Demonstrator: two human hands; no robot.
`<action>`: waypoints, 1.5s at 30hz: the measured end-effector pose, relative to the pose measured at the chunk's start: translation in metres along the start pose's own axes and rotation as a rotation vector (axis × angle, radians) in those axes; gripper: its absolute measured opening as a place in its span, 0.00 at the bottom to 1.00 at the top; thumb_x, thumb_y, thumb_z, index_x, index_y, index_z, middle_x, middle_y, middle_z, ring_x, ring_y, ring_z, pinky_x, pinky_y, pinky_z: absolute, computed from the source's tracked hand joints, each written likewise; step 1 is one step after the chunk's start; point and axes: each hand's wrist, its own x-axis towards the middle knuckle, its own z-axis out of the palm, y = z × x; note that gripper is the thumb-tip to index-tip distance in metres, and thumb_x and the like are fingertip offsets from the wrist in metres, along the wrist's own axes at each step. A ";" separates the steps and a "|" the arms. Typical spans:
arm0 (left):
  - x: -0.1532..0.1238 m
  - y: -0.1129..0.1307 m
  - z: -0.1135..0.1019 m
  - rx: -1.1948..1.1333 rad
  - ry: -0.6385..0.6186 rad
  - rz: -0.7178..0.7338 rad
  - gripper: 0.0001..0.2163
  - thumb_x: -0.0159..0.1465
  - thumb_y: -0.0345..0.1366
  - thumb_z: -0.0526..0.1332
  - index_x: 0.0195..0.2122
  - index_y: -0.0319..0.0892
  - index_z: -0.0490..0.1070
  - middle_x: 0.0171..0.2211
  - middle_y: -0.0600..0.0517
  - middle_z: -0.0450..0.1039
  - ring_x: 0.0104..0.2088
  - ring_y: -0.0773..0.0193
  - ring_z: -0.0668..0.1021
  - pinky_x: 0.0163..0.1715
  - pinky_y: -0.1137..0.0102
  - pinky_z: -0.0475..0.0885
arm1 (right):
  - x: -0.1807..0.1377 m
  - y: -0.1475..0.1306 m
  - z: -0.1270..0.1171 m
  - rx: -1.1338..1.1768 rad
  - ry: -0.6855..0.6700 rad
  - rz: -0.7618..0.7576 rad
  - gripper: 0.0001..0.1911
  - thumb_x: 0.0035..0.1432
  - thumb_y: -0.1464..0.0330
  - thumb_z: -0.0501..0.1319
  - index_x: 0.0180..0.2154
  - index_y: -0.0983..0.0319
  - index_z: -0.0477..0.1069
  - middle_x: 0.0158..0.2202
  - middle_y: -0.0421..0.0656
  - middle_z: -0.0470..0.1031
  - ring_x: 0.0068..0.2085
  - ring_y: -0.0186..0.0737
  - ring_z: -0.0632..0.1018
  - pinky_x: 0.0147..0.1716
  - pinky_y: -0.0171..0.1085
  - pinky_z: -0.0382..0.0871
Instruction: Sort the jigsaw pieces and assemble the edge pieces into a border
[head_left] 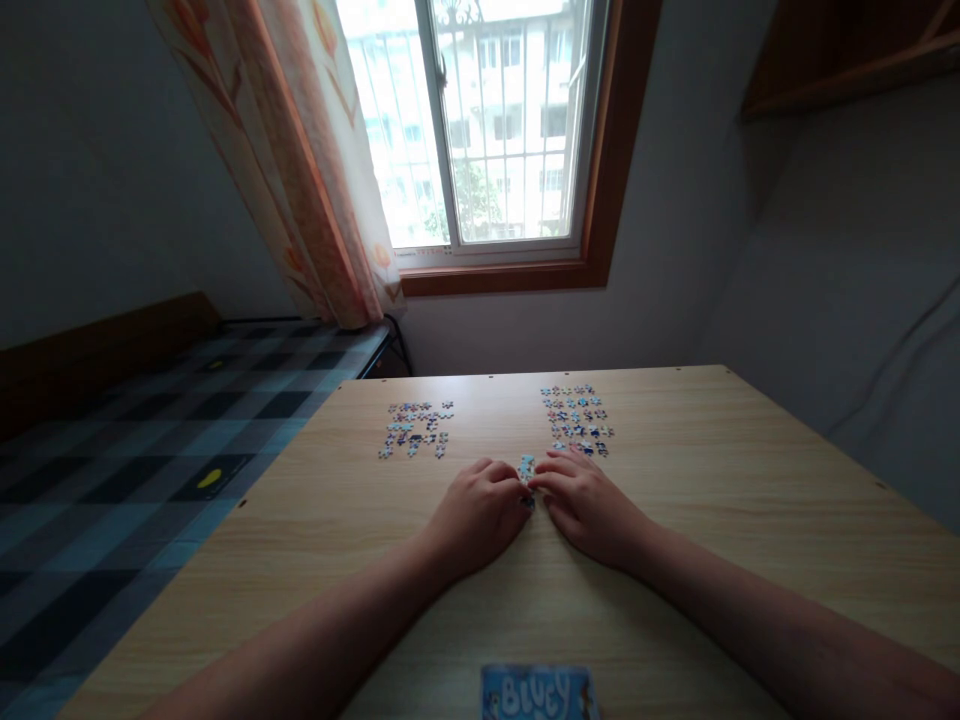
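A small strip of joined jigsaw puzzle pieces (527,467) lies flat on the wooden table between my two hands. My left hand (484,508) is closed, with its fingertips pressed on the strip's left side. From the right, my right hand (589,502) reaches in with bent fingers, thumb and fingertips gripping the strip's edge. The fingers partly hide the strip's lower end. Loose jigsaw pieces (577,403) are laid out in rows just beyond my right hand. Another group of loose pieces (412,412) lies beyond my left hand.
A blue box marked "Bluey" (537,692) sits at the near edge of view. The table (330,520) reaches toward a window (510,130) with a flowered curtain (300,150). To the left stands a bed with a checked cover (150,500).
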 end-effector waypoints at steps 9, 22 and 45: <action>0.000 0.001 0.000 0.027 -0.015 -0.026 0.05 0.64 0.32 0.63 0.38 0.42 0.79 0.40 0.49 0.79 0.40 0.58 0.77 0.44 0.61 0.74 | -0.001 0.001 0.001 -0.012 0.007 -0.006 0.19 0.60 0.77 0.58 0.49 0.56 0.77 0.50 0.45 0.79 0.60 0.52 0.71 0.65 0.64 0.55; -0.001 0.003 -0.002 0.041 -0.019 -0.006 0.04 0.62 0.33 0.65 0.38 0.44 0.80 0.38 0.50 0.79 0.40 0.59 0.77 0.46 0.62 0.74 | 0.000 -0.001 0.000 -0.017 0.003 0.009 0.17 0.60 0.76 0.57 0.47 0.57 0.77 0.50 0.46 0.78 0.60 0.54 0.71 0.65 0.64 0.53; 0.002 0.001 0.005 -0.011 0.004 -0.092 0.07 0.62 0.30 0.65 0.40 0.43 0.79 0.43 0.48 0.78 0.44 0.56 0.76 0.49 0.59 0.74 | 0.000 0.000 0.002 -0.021 0.007 0.002 0.18 0.60 0.77 0.57 0.48 0.57 0.77 0.50 0.46 0.78 0.60 0.53 0.71 0.65 0.63 0.54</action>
